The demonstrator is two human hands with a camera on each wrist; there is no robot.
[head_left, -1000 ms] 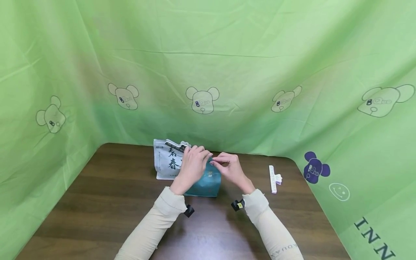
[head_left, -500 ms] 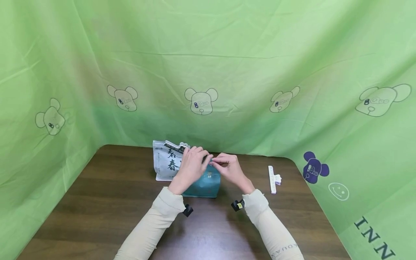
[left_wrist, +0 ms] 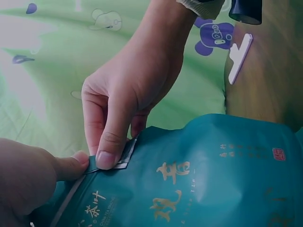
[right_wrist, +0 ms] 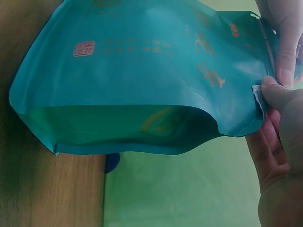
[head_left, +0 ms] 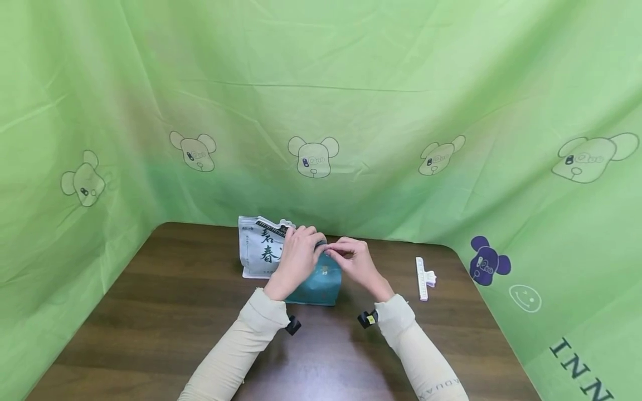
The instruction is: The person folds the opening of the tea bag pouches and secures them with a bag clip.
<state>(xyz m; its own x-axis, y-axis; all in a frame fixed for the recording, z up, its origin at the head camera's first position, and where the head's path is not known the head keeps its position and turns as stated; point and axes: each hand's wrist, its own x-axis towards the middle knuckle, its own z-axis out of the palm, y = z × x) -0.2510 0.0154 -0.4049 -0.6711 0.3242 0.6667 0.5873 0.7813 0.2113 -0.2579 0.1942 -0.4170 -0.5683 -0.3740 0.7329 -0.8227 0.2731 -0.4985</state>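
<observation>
A teal tea pouch (head_left: pixel 316 285) with gold characters stands upright on the table in front of me. My left hand (head_left: pixel 296 256) grips its top edge from the left, thumb and fingers bent over it. From the right, my right hand (head_left: pixel 358 262) pinches the same edge near the corner, its fingertips right beside the left ones. A small silvery strip (left_wrist: pixel 127 158) shows under the right thumb in the left wrist view. The right wrist view shows the pouch's folded side gusset (right_wrist: pixel 109 127). Part of the top edge is hidden behind the fingers.
Behind and left stands a white tea pouch (head_left: pixel 256 253) with black characters, a white-and-black sealing clip (head_left: pixel 271 227) across its top. Another white sealing clip (head_left: pixel 421 278) lies on the brown wooden table (head_left: pixel 150 312) at right. A green printed curtain (head_left: pixel 241 184) surrounds the table's far sides.
Both hands stay at the top edge of the teal pouch. The left fingertips have come slightly nearer to the right ones; the pouches and clips have not moved.
</observation>
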